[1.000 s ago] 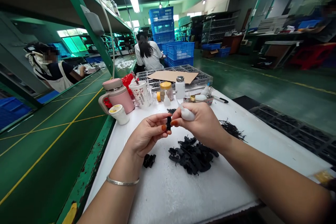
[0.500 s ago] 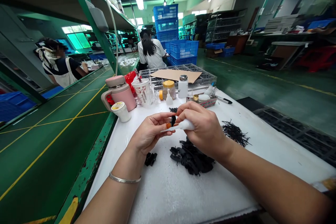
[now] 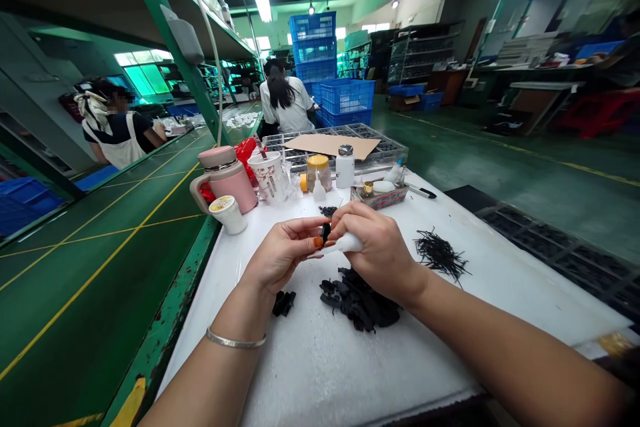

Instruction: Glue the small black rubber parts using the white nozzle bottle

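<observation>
- Left hand [image 3: 283, 255] — fingers closed to a pinch on a small black part [image 3: 326, 233], held up above the table [image 3: 350, 360], between the two hands.
- Right hand [image 3: 383, 250] — curled round a white squeeze bottle [image 3: 346, 243], whose nozzle points left and lies just under the part. Its fingertips meet the part too.
- Black parts pile [image 3: 361, 299] — loose heap on the table, directly below the hands. A smaller cluster [image 3: 283, 303] lies by the left wrist.
- Thin black strips [image 3: 441, 252] — separate heap to the right, well apart from the hands.
- Risk, spill: the nozzle sits close to the left fingertips. A hard squeeze would likely put the contents on fingers rather than on the part, or drip onto the heap beneath.
- Risk, drop: the part is small and held by fingertips only. A slip would probably lose it among the like pieces below.
- Risk, knock: pink mug [image 3: 227, 180] and small lidded cup [image 3: 227, 212] stand near the table's left edge, apart from the hands, so the hazard looks low.
</observation>
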`<state>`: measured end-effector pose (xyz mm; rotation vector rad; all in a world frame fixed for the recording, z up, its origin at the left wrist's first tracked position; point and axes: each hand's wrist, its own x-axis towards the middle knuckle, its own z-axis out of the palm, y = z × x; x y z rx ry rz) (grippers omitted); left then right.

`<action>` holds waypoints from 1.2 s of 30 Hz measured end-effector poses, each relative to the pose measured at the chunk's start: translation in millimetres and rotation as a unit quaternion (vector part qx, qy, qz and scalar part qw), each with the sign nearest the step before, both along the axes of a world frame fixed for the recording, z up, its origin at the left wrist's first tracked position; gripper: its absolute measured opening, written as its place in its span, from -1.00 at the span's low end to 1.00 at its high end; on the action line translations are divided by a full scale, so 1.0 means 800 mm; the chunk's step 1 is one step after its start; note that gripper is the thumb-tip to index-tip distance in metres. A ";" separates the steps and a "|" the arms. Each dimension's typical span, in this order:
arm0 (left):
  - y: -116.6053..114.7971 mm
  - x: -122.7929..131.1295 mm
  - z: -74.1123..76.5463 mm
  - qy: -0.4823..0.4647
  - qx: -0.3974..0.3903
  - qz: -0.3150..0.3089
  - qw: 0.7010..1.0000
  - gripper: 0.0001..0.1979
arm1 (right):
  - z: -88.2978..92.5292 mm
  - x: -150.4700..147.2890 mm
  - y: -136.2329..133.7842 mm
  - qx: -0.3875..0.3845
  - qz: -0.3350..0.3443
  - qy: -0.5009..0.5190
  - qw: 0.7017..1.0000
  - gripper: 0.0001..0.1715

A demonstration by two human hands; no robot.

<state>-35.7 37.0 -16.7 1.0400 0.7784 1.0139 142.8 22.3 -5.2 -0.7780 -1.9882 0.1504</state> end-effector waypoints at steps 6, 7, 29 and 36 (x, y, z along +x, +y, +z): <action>-0.005 0.013 -0.006 -0.008 0.018 -0.034 0.999 -0.73 | -0.004 -0.009 -0.003 -0.002 -0.010 -0.018 1.000 -0.76; -0.005 0.015 -0.007 -0.017 0.016 -0.035 0.999 -0.74 | -0.004 -0.010 -0.003 -0.002 -0.007 -0.011 1.000 -0.75; -0.004 0.015 -0.001 -0.010 0.028 0.047 0.998 -0.77 | -0.004 0.004 0.018 -0.244 0.062 0.194 0.948 -0.78; -0.009 0.011 0.009 0.084 0.075 0.082 0.990 -0.79 | 0.003 0.021 0.021 -0.315 0.081 0.260 0.909 -0.58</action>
